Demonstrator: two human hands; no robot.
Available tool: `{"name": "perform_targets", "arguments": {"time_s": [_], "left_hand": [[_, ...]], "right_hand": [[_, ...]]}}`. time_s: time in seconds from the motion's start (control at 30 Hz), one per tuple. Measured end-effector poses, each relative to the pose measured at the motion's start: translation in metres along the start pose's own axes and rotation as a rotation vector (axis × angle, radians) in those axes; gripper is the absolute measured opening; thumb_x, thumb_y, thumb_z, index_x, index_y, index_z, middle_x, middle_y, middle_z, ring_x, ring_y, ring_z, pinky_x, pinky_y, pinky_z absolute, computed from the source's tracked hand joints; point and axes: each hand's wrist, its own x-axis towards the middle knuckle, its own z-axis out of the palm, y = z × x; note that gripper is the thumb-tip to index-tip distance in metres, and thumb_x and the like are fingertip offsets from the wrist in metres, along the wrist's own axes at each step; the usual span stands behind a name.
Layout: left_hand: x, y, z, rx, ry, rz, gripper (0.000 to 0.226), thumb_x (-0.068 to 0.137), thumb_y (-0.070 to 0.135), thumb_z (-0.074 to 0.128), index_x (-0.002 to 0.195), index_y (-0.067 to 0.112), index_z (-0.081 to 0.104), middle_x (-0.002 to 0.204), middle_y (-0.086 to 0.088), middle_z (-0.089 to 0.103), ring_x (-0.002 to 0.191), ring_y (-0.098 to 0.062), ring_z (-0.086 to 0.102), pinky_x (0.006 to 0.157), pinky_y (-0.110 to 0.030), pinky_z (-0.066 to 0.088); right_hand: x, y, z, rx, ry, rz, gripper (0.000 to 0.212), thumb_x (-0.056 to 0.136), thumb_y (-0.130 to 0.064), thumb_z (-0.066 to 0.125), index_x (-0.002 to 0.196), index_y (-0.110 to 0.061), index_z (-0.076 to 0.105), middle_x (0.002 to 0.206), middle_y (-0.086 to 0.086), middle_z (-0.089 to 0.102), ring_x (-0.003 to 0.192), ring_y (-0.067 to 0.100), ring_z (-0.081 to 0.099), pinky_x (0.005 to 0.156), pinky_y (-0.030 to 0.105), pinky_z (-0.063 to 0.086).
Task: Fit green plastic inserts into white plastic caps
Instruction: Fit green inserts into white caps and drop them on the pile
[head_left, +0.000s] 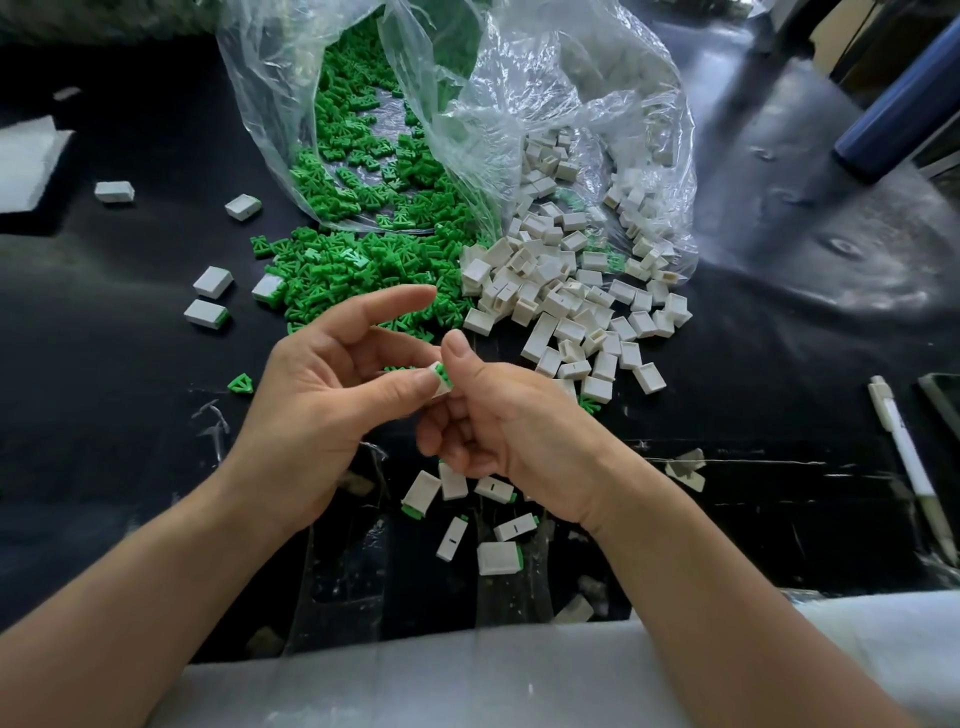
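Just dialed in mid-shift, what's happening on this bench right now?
A person is assembling by hand. The left grip pinches a white cap while the right grip holds it too, thumb on the green insert seated in it. An insert pile and a cap pile spill from clear plastic bagging. Finished pieces lie nearer the person.

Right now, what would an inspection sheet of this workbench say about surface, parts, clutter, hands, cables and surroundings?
Surface: black table, scuffed white near the front.
Job's things: green inserts and white caps spilling from clear bags; finished pieces nearest the person.
Clutter: pen at right; stray caps at left.
Hands: left hand and right hand together pinch one cap with green showing.
Cables: nothing seen.
Surroundings: blue cylinder upper right; white sheet along the near edge.
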Motion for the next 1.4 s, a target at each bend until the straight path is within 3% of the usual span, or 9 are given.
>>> {"name": "perform_targets", "arguments": {"time_s": [0.2, 0.33, 0.43, 0.53, 0.67, 0.83, 1.0, 1.27, 1.4], "left_hand": [[0.001, 0.001, 0.002, -0.013, -0.012, 0.014, 0.044, 0.061, 0.012, 0.079, 0.102, 0.023, 0.069, 0.077, -0.005, 0.071, 0.054, -0.02, 0.064, 0.055, -0.026, 0.054], [0.001, 0.001, 0.002, -0.022, -0.007, 0.002, 0.042, 0.063, 0.016, 0.069, 0.104, 0.017, 0.066, 0.079, -0.007, 0.072, 0.056, -0.024, 0.065, 0.057, -0.028, 0.054], [0.001, 0.002, 0.002, -0.008, -0.017, -0.013, 0.044, 0.06, 0.004, 0.069, 0.102, 0.018, 0.067, 0.078, -0.007, 0.072, 0.057, -0.025, 0.065, 0.059, -0.028, 0.054], [0.002, 0.001, 0.001, -0.009, -0.011, -0.032, 0.042, 0.063, 0.0, 0.062, 0.1, 0.018, 0.068, 0.077, -0.008, 0.072, 0.059, -0.027, 0.064, 0.059, -0.027, 0.054], [0.002, -0.001, 0.003, 0.002, -0.016, -0.037, 0.045, 0.057, 0.002, 0.069, 0.098, 0.019, 0.069, 0.074, -0.006, 0.072, 0.056, -0.021, 0.064, 0.057, -0.025, 0.054], [0.001, -0.002, 0.003, -0.02, 0.011, -0.043, 0.039, 0.066, 0.0, 0.06, 0.099, 0.02, 0.069, 0.071, -0.006, 0.07, 0.054, -0.02, 0.063, 0.054, -0.026, 0.053], [0.001, -0.003, 0.005, -0.038, 0.03, -0.02, 0.047, 0.057, 0.004, 0.07, 0.101, 0.019, 0.068, 0.076, -0.009, 0.072, 0.058, -0.024, 0.066, 0.056, -0.027, 0.054], [0.001, -0.005, 0.008, -0.062, 0.097, -0.046, 0.041, 0.063, 0.0, 0.058, 0.1, 0.017, 0.066, 0.077, -0.008, 0.073, 0.066, -0.021, 0.067, 0.061, -0.025, 0.054], [0.0, -0.005, 0.008, -0.046, 0.109, -0.052, 0.041, 0.063, 0.001, 0.059, 0.1, 0.017, 0.066, 0.078, -0.008, 0.073, 0.067, -0.021, 0.067, 0.063, -0.026, 0.055]], "right_hand": [[0.0, 0.001, -0.002, -0.004, 0.036, -0.049, 0.047, 0.072, -0.06, 0.04, 0.074, -0.016, 0.057, 0.059, -0.006, 0.054, 0.049, 0.004, 0.043, 0.043, 0.012, 0.03], [-0.001, 0.0, -0.002, -0.008, 0.057, -0.07, 0.043, 0.073, -0.057, 0.042, 0.072, -0.018, 0.057, 0.059, -0.006, 0.054, 0.05, 0.005, 0.043, 0.043, 0.012, 0.031], [-0.002, -0.001, -0.001, -0.033, 0.084, -0.073, 0.039, 0.074, -0.055, 0.042, 0.069, -0.021, 0.059, 0.06, -0.006, 0.052, 0.049, 0.003, 0.042, 0.043, 0.01, 0.032], [-0.003, -0.002, 0.0, -0.102, 0.1, -0.081, 0.039, 0.081, -0.052, 0.038, 0.074, -0.019, 0.058, 0.063, -0.004, 0.051, 0.049, 0.001, 0.042, 0.043, 0.009, 0.032], [-0.004, -0.001, 0.001, -0.196, 0.129, -0.111, 0.036, 0.092, -0.041, 0.035, 0.073, -0.019, 0.056, 0.059, -0.012, 0.055, 0.047, -0.004, 0.046, 0.046, 0.007, 0.034], [-0.003, -0.001, 0.002, -0.244, 0.139, -0.116, 0.038, 0.094, -0.039, 0.032, 0.078, -0.015, 0.057, 0.055, -0.016, 0.054, 0.048, -0.006, 0.046, 0.048, 0.007, 0.035], [0.002, 0.004, 0.007, -0.362, 0.247, -0.148, 0.059, 0.088, -0.05, 0.032, 0.104, -0.002, 0.061, 0.063, -0.01, 0.048, 0.06, 0.002, 0.045, 0.062, 0.024, 0.037], [0.005, 0.008, 0.013, -0.446, 0.314, -0.192, 0.035, 0.095, -0.043, 0.03, 0.099, -0.02, 0.055, 0.071, -0.019, 0.043, 0.07, -0.001, 0.042, 0.072, 0.026, 0.033], [0.006, 0.01, 0.014, -0.475, 0.322, -0.197, 0.039, 0.096, -0.043, 0.028, 0.101, -0.017, 0.057, 0.073, -0.017, 0.043, 0.073, 0.002, 0.041, 0.074, 0.029, 0.034]]}}
